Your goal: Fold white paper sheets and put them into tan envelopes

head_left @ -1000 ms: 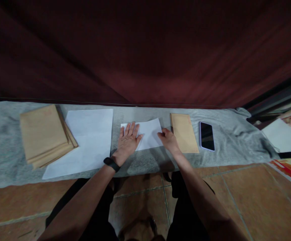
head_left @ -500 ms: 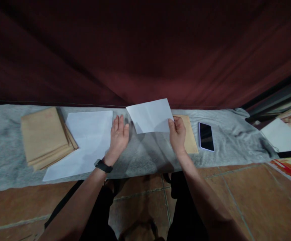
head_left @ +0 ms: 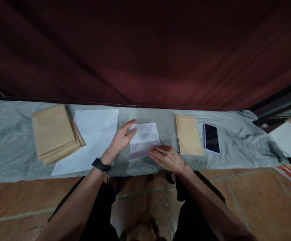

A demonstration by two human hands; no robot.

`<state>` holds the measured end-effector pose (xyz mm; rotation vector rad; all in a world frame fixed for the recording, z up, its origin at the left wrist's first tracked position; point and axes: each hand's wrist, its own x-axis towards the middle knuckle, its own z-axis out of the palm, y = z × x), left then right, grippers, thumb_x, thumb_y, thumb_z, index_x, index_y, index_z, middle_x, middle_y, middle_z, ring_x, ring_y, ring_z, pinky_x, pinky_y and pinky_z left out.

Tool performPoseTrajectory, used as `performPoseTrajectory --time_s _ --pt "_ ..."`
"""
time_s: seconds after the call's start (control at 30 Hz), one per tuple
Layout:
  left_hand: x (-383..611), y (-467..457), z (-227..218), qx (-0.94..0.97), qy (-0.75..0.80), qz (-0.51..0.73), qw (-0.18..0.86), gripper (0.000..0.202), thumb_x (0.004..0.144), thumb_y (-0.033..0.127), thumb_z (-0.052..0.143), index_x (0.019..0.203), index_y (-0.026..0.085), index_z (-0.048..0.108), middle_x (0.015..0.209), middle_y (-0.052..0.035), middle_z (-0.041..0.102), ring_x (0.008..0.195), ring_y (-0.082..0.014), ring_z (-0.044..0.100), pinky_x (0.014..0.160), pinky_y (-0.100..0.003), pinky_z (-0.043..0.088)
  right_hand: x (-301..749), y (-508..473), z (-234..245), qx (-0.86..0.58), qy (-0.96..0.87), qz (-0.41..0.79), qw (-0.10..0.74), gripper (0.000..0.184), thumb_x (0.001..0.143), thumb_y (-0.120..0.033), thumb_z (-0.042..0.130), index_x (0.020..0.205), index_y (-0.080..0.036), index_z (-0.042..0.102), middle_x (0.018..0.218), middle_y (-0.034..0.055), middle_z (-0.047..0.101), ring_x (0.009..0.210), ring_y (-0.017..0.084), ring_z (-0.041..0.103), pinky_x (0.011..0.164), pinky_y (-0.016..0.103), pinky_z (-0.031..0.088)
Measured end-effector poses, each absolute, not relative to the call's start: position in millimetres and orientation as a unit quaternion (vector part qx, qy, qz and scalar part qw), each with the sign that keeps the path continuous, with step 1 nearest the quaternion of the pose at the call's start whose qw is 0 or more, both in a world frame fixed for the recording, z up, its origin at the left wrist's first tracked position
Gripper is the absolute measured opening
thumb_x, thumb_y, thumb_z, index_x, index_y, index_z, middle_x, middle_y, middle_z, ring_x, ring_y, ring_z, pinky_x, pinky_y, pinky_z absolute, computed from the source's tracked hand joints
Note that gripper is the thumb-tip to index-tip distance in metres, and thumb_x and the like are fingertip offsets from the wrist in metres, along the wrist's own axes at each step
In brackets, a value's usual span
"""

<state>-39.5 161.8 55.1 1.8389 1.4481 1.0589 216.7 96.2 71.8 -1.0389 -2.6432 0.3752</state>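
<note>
A white sheet of paper (head_left: 143, 133) with a crease across it lies on the grey cloth between my hands; its lower part looks shaded. My left hand (head_left: 122, 137), a dark band at its wrist, is open at the sheet's left edge, with fingers stretched and thumb apart. My right hand (head_left: 167, 157) rests with its fingers stretched out over the sheet's lower right corner; the thumb is hidden. Left of my left hand lies larger white paper (head_left: 99, 134), partly under a stack of brown envelopes (head_left: 54, 130).
More brown envelopes (head_left: 189, 135) lie right of my right hand, followed by a phone (head_left: 212, 138) in a lilac case. A dark red curtain (head_left: 145, 67) hangs behind the grey cloth (head_left: 240, 144). The tiled floor (head_left: 145, 207) shows below the front edge.
The sheet has come down from my right hand's grip onto the cloth, nearer to me. My right hand has moved left and down onto it, uncovering the right-hand envelopes. My left hand has reached its left edge.
</note>
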Motion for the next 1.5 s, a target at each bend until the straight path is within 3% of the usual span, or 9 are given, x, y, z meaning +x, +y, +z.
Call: performPoseTrajectory --time_s 0.17,0.4,0.53,0.8,1.2,1.5 --pt "-18.8 147.8 36.5 0.802 0.474 0.257 0.256 0.045 0.099 0.037 0.052 0.141 0.022 0.06 0.158 -0.0097 0.048 0.147 -0.0225 0.044 0.121 -0.046 0.039 206.8 81.3 67.8 -0.289 -0.939 0.138 0.125 0.023 0.103 -0.027 0.052 0.112 -0.028 0.073 0.114 0.0026 0.076 0.102 0.017 0.071 0.096 0.031 0.054" --pt "-4.1 127.3 25.4 0.89 0.43 0.096 0.116 0.05 0.107 0.037 0.034 0.155 0.026 0.042 0.167 -0.0036 0.032 0.157 -0.021 0.02 0.129 -0.05 0.013 202.0 76.6 50.8 -0.239 -0.958 0.114 0.109 0.037 0.098 -0.022 0.059 0.135 -0.021 0.063 0.139 0.0061 0.067 0.132 0.019 0.057 0.118 0.037 0.041" --pt "3.1 128.4 30.9 0.897 0.421 0.09 0.096 0.05 0.108 0.037 0.031 0.156 0.026 0.041 0.168 -0.0027 0.03 0.158 -0.0202 0.018 0.13 -0.048 0.012 212.6 79.8 43.2 -0.249 -0.958 0.097 0.105 0.036 0.099 -0.017 0.057 0.134 -0.024 0.064 0.138 0.0031 0.068 0.133 0.019 0.057 0.119 0.039 0.041" --pt "27.0 145.6 25.2 0.882 0.457 0.094 0.06 0.052 0.106 0.038 0.034 0.156 0.023 0.041 0.167 -0.008 0.033 0.157 -0.0256 0.022 0.128 -0.051 0.017 227.5 85.5 39.3 -0.301 -0.944 0.081 0.112 0.038 0.096 -0.013 0.059 0.132 -0.022 0.066 0.141 0.0093 0.065 0.127 0.022 0.062 0.115 0.042 0.045" --pt "25.0 156.0 17.0 0.896 0.43 0.089 0.058 0.052 0.106 0.043 0.034 0.156 0.03 0.041 0.166 -0.0017 0.035 0.157 -0.0247 0.022 0.128 -0.052 0.012 218.7 77.4 41.9 -0.311 -0.938 0.092 0.122 0.031 0.1 -0.017 0.055 0.129 -0.02 0.066 0.138 0.0083 0.067 0.129 0.021 0.06 0.115 0.041 0.045" --pt "20.9 155.9 19.3 0.907 0.411 0.054 0.068 0.052 0.108 0.043 0.027 0.157 0.031 0.038 0.168 -0.0002 0.03 0.158 -0.0214 0.018 0.128 -0.048 0.009 218.6 68.7 28.7 -0.331 -0.925 0.116 0.146 0.036 0.102 -0.019 0.051 0.136 -0.017 0.062 0.144 0.0094 0.063 0.136 0.019 0.055 0.124 0.04 0.034"
